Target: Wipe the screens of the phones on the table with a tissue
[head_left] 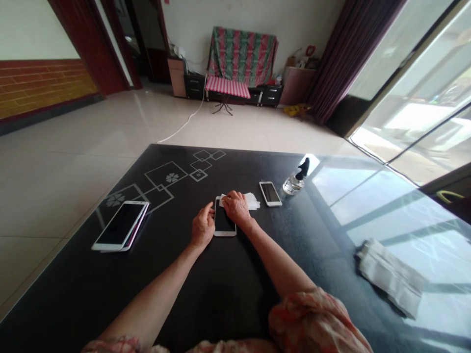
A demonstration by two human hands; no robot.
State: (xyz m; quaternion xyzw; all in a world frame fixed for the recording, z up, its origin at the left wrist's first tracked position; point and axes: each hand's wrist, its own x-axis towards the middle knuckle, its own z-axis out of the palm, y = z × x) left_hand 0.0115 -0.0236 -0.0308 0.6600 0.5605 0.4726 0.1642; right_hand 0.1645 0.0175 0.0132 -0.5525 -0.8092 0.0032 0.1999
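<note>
A white smartphone (225, 223) with a dark screen lies flat on the black table. My left hand (203, 226) grips its left edge with curled fingers. A white tissue (252, 201) is bunched under my right hand (236, 208), whose closed fingers press it against the upper part of the screen. One end of the tissue spreads out to the right, past the phone's edge. Part of the screen is hidden by my right hand. To the right lies a second, smaller white smartphone (271, 193), apart from both hands.
A clear spray bottle (293, 185) with a black head stands at the back right of the glossy table (176, 294). At the left, a stack of large white devices (121, 225) lies near the edge. A folded grey cloth (392, 277) rests at the right.
</note>
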